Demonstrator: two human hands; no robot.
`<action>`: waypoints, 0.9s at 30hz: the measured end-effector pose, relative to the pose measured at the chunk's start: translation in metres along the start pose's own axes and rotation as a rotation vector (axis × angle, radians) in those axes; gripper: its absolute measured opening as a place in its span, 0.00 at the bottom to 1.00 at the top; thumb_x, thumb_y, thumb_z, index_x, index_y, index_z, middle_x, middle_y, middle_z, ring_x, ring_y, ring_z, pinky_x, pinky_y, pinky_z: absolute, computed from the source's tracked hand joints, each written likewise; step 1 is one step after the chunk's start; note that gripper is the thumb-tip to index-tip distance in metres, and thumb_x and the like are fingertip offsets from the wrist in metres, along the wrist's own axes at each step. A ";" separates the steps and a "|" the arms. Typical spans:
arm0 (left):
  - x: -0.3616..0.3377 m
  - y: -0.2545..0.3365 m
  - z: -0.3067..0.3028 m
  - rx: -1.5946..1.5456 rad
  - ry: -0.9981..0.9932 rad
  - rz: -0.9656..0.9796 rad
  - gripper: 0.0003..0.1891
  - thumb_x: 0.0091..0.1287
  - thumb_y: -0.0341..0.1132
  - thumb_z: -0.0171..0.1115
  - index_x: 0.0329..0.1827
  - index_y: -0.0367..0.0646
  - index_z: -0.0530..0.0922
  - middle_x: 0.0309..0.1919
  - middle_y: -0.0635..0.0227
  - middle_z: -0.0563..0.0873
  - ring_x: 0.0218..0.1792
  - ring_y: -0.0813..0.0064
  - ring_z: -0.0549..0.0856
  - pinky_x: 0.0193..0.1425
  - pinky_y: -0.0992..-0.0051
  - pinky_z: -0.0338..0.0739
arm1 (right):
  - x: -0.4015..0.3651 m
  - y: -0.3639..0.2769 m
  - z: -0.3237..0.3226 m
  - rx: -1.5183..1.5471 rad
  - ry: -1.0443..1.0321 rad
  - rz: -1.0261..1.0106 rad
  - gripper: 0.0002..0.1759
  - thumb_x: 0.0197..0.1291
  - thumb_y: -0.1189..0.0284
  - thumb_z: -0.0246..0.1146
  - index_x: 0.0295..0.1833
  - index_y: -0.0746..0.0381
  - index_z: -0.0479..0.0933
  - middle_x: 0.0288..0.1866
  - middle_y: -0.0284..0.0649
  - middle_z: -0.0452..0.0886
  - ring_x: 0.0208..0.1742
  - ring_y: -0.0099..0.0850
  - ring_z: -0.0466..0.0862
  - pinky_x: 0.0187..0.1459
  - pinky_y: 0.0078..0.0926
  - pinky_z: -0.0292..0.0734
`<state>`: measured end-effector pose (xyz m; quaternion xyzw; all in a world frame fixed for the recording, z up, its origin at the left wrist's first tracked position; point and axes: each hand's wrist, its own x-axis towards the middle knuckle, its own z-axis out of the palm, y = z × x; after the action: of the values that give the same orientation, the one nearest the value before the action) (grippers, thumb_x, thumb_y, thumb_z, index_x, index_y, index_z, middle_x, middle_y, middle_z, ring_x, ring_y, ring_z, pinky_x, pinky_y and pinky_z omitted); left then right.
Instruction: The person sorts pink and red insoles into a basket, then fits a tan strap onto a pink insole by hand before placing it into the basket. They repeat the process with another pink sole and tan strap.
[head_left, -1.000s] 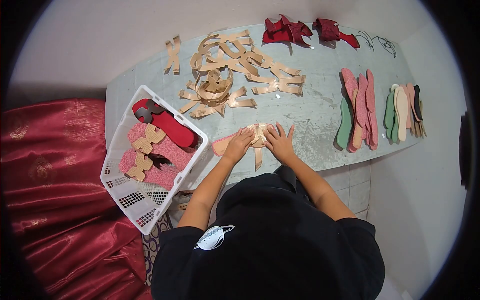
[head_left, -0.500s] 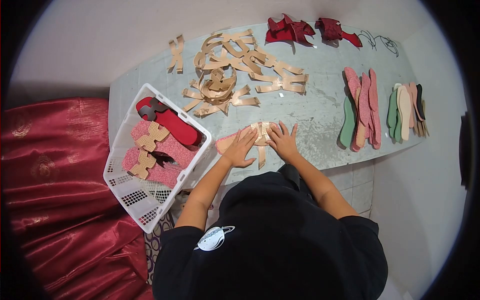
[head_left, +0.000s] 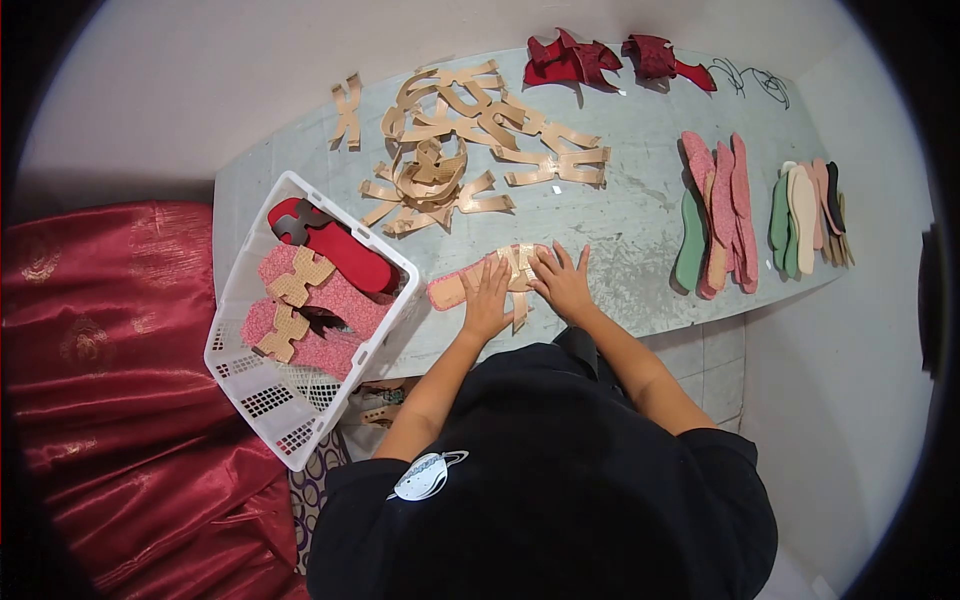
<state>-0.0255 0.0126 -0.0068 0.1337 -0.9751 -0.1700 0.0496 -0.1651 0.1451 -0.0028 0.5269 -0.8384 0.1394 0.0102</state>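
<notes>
A pink-edged, tan shoe sole [head_left: 449, 291] lies crosswise on the table by its front edge. Across its right part runs a tan sandal strap [head_left: 521, 308], one end sticking out toward me. My left hand [head_left: 488, 302] lies flat on the middle of the sole, fingers spread, fingertips by the strap. On the right end presses my right hand [head_left: 563, 287], also flat with its fingers apart. The two hands cover part of both the sole and the strap.
Left stands a white plastic basket [head_left: 411, 283] of red and pink sandals. Behind lie piled tan straps [head_left: 430, 180]. Pink soles [head_left: 740, 205], green soles [head_left: 690, 245] and further soles lie right. Dark red sandal pieces [head_left: 570, 62] and black cord [head_left: 765, 85] are at the back.
My left hand has turned more upright and shifted slightly, showing more of the sole's left end. My right hand stays on the right end. The camera view has shifted a little.
</notes>
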 end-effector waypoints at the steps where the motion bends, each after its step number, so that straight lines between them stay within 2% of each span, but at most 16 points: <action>1: 0.000 -0.002 0.001 0.042 0.005 0.009 0.47 0.46 0.56 0.64 0.67 0.41 0.59 0.71 0.68 0.55 0.72 0.61 0.48 0.63 0.33 0.32 | 0.000 0.000 0.000 -0.004 0.006 -0.003 0.25 0.57 0.51 0.54 0.58 0.48 0.70 0.60 0.28 0.69 0.68 0.38 0.60 0.61 0.74 0.30; 5: 0.003 -0.003 0.002 0.105 -0.012 0.013 0.43 0.46 0.51 0.66 0.66 0.43 0.62 0.69 0.69 0.58 0.72 0.63 0.50 0.64 0.33 0.34 | 0.001 0.000 -0.006 0.033 -0.082 0.020 0.25 0.60 0.52 0.50 0.60 0.50 0.68 0.63 0.31 0.66 0.69 0.39 0.58 0.60 0.74 0.32; 7: 0.004 -0.002 0.004 0.210 0.009 0.031 0.39 0.50 0.57 0.62 0.62 0.42 0.66 0.67 0.68 0.63 0.70 0.65 0.55 0.63 0.33 0.37 | 0.001 0.000 -0.006 0.026 -0.091 0.018 0.25 0.60 0.52 0.50 0.61 0.50 0.68 0.63 0.30 0.66 0.69 0.38 0.58 0.60 0.74 0.32; 11: 0.008 -0.004 0.008 0.265 0.053 0.080 0.37 0.51 0.57 0.61 0.59 0.41 0.69 0.65 0.66 0.65 0.70 0.66 0.56 0.63 0.32 0.36 | 0.001 0.000 -0.003 0.024 -0.069 0.011 0.25 0.60 0.51 0.50 0.61 0.50 0.68 0.63 0.30 0.66 0.69 0.38 0.58 0.60 0.74 0.33; 17: 0.011 -0.002 0.006 0.183 0.145 0.082 0.33 0.53 0.57 0.60 0.55 0.41 0.73 0.60 0.65 0.71 0.67 0.67 0.62 0.63 0.32 0.36 | 0.000 0.001 0.002 0.015 -0.020 0.011 0.25 0.58 0.50 0.52 0.59 0.47 0.70 0.62 0.28 0.68 0.68 0.38 0.60 0.61 0.73 0.30; 19: 0.010 0.002 0.008 0.125 0.245 0.024 0.31 0.53 0.58 0.59 0.52 0.42 0.75 0.59 0.68 0.72 0.67 0.69 0.63 0.63 0.33 0.37 | 0.000 0.001 0.002 0.012 -0.032 0.013 0.25 0.58 0.50 0.52 0.59 0.47 0.70 0.62 0.29 0.68 0.68 0.39 0.60 0.61 0.73 0.30; 27: 0.012 0.006 0.000 -0.174 0.227 -0.112 0.24 0.51 0.51 0.65 0.47 0.47 0.77 0.56 0.73 0.76 0.64 0.69 0.67 0.64 0.34 0.33 | 0.001 0.001 0.000 0.034 -0.042 0.008 0.25 0.60 0.51 0.51 0.60 0.49 0.69 0.62 0.30 0.67 0.68 0.39 0.59 0.61 0.74 0.33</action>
<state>-0.0379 0.0146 -0.0037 0.2012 -0.9359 -0.2401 0.1613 -0.1666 0.1451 -0.0030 0.5263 -0.8382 0.1423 -0.0169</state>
